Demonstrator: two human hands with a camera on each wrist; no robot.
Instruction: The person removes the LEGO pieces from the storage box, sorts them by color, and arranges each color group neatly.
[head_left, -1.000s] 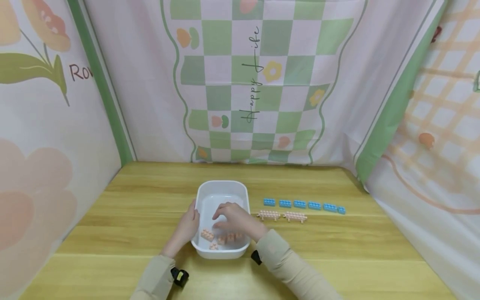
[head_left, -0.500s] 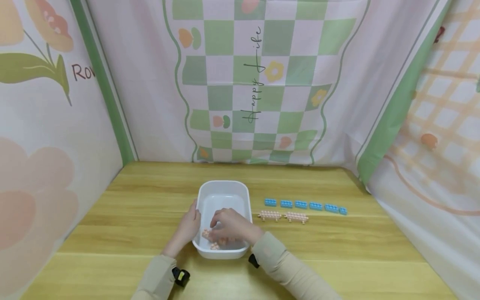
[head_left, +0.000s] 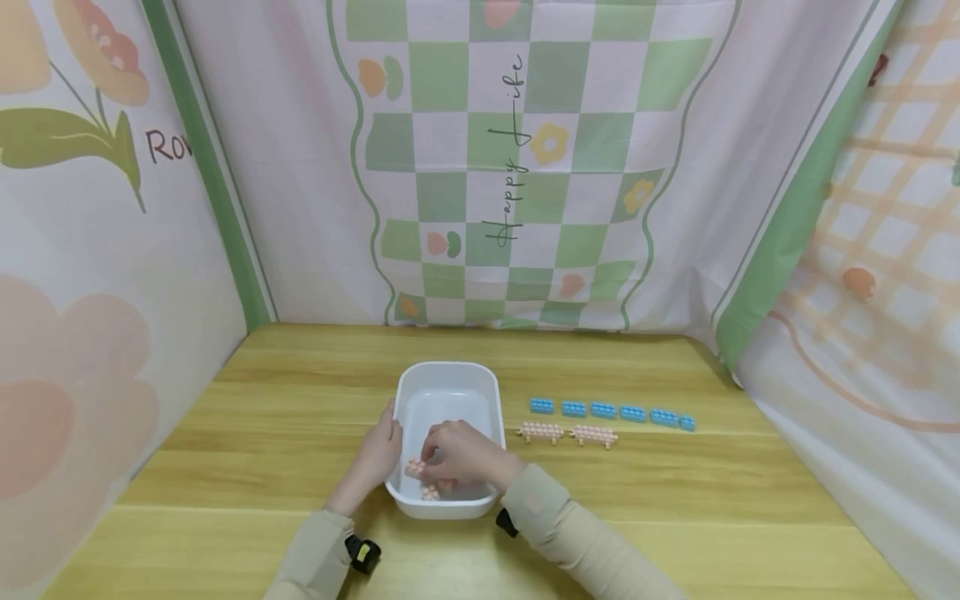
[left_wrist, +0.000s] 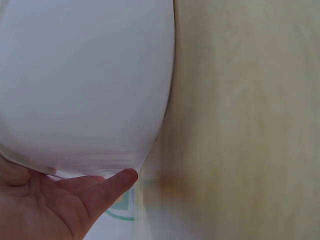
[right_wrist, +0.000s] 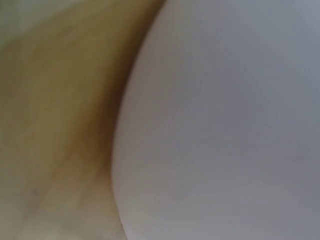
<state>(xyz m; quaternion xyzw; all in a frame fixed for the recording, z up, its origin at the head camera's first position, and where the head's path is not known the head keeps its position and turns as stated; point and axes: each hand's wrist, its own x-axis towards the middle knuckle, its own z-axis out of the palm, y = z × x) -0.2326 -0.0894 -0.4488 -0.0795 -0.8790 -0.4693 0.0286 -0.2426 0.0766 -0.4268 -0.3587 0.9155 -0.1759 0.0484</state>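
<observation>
"Sleeves (head_left: pixel 309 548) first, beige, black wrist camera (head_left: pixel 363 553) at each cuff. Next?"

"White tray (head_left: pixel 446 508) on the surface (head_left: pixel 427 562). Small peach piece (head_left: pixel 430 493) inside by its near wall, another peach piece (head_left: pixel 447 484) partly under a hand."

"Left hand (head_left: pixel 378 450)?"

"Fingers grasping the tray's left side. Same as a second ago."

"Right hand (head_left: pixel 467 455)?"

"That's the change. Was spread above the tray floor; now lower, fingers curled in at the peach brick (head_left: pixel 415 467), left side of the tray, near end."

"Got it?"

"Cannot tell. Fingertips hide its right end; right wrist view is just blurred tray wall and surface."

"Meaning?"

"My call: from hovering to settling on one brick. Doesn't look lifted."

"Farther out?"

"Right of the tray: two pale pink assemblies (head_left: pixel 541 431) end to end, blue bricks (head_left: pixel 573 409) in a row behind. Both unchanged. Printed curtain (head_left: pixel 592 192) last."
</observation>
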